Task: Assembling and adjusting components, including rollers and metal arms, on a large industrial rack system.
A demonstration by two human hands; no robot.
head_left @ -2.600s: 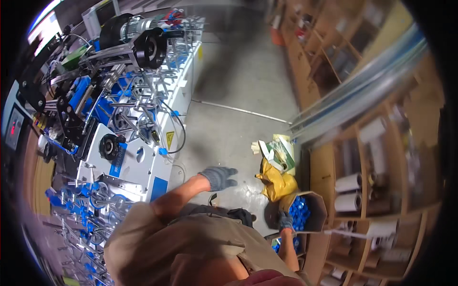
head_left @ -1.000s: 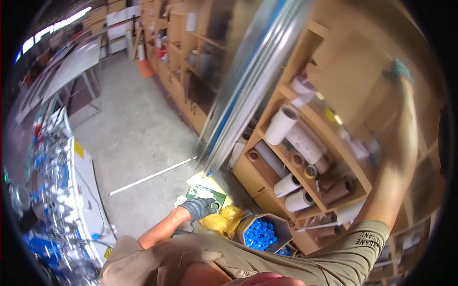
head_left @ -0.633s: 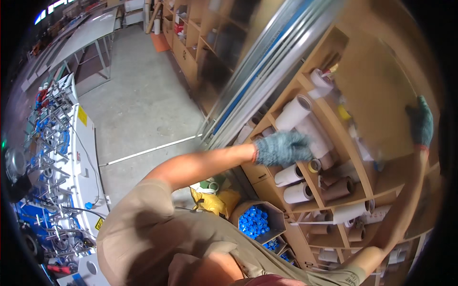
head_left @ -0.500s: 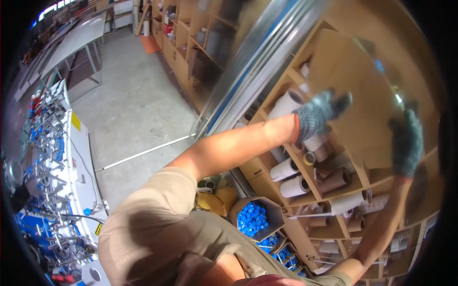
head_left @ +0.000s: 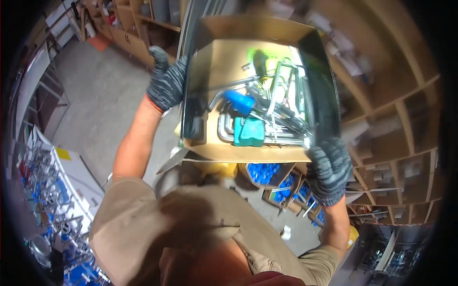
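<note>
An open cardboard box [head_left: 214, 151] is held up in front of me, tilted so that its inside shows. My left hand [head_left: 167, 82], in a grey-striped knit glove, grips its left wall with the thumb pointing up. At the near right corner, my right hand [head_left: 330, 172] in a matching glove holds the box; part of its grip is hidden. Inside lie several loose metal hex keys, a hex key set in a green holder [head_left: 249, 132] and a blue holder [head_left: 239, 102]. Glare washes out a bright yellow-green item [head_left: 269, 62] at the far side.
Wooden shelving [head_left: 403, 119] with rolls curves along the right. Below the box stand bins of blue parts [head_left: 264, 172] and a yellow bag [head_left: 217, 169]. To the left, a white bench [head_left: 78, 176] carries many clamps and metal fittings. Grey floor [head_left: 102, 95] lies between.
Both gloved hands have come back from the raised position before the shelving. The box is now in front of my chest with its contents showing, and the view has turned right.
</note>
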